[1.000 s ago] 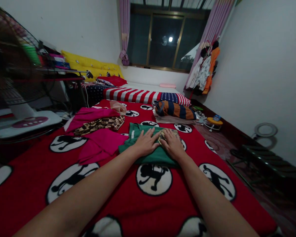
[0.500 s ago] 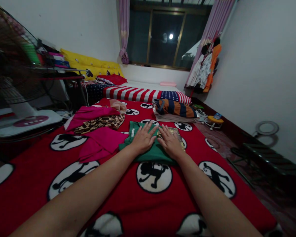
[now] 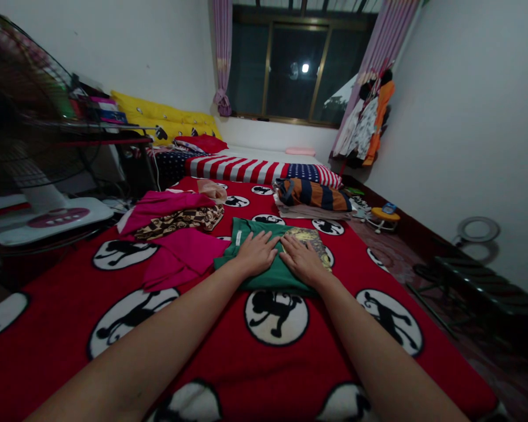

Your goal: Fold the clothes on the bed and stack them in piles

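Note:
A green garment (image 3: 264, 280) with a gold-patterned part (image 3: 315, 239) on its right lies folded on the red blanket (image 3: 229, 363). My left hand (image 3: 257, 253) rests flat on its middle, fingers stretched out and pointing away from me. Close beside it, my right hand (image 3: 303, 258) lies palm down over the green cloth and the edge of the patterned part, its fingers extended. Neither hand grips anything. To the left of the garment is a loose heap of clothes: bright pink cloth (image 3: 182, 258) and a brown checked piece (image 3: 185, 221).
A folded pile with an orange-and-navy striped garment (image 3: 314, 194) sits at the blanket's far right. Behind stands another bed with a striped cover (image 3: 242, 169). A fan (image 3: 48, 205) is at left; a dark bench (image 3: 488, 287) and yellow stool (image 3: 383, 214) are at right.
Both hands have slid slightly toward me over the green garment, still flat on it. More of its far edge and patterned part shows. The view has shifted a little.

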The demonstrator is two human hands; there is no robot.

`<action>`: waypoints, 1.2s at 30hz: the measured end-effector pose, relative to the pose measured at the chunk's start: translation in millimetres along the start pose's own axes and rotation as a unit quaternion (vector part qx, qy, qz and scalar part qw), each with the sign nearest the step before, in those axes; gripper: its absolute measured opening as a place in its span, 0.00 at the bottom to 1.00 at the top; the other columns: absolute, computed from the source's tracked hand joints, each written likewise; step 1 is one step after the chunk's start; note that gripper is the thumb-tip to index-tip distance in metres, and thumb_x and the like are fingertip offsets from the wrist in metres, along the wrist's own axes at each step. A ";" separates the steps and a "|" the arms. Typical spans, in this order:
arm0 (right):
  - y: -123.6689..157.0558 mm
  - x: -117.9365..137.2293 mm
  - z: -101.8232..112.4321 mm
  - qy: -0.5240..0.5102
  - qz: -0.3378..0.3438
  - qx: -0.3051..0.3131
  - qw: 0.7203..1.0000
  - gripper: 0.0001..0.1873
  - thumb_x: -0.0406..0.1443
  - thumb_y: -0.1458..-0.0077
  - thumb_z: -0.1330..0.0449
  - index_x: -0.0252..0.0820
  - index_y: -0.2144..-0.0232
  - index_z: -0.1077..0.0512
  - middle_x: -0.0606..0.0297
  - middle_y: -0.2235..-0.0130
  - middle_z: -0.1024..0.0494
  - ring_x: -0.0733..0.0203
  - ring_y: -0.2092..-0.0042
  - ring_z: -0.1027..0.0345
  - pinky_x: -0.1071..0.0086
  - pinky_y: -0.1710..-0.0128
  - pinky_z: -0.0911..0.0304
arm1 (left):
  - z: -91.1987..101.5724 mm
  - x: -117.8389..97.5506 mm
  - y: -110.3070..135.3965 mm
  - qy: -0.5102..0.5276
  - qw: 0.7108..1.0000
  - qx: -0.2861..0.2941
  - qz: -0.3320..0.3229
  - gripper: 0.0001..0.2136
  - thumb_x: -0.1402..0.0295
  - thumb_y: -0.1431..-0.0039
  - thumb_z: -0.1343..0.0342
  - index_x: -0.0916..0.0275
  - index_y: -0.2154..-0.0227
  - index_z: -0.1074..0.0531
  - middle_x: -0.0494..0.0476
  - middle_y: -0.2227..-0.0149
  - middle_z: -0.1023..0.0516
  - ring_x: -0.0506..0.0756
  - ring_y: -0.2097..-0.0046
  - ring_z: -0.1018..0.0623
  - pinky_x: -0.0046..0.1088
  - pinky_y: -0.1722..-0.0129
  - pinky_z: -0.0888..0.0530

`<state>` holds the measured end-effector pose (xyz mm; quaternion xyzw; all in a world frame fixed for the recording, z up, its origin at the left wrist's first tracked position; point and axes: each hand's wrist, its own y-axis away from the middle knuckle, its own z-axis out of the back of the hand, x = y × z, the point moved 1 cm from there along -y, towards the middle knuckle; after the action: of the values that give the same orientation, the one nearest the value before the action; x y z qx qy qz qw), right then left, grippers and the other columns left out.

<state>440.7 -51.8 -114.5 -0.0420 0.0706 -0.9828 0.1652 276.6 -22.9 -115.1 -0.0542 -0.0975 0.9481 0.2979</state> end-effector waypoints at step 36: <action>0.8 2.7 1.4 0.017 0.001 -0.005 1.000 0.29 0.45 0.34 0.59 0.43 0.34 0.50 0.58 0.33 0.50 0.51 0.32 0.58 0.44 0.37 0.58 | -2.2 -0.3 0.2 -0.021 1.000 -0.012 -0.006 0.24 0.59 0.33 0.62 0.59 0.37 0.43 0.64 0.36 0.42 0.65 0.35 0.41 0.52 0.40 0.42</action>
<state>438.6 -53.7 -113.0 -0.0259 0.0782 -0.9829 0.1649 277.1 -22.9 -117.3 -0.0379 -0.1157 0.9459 0.3007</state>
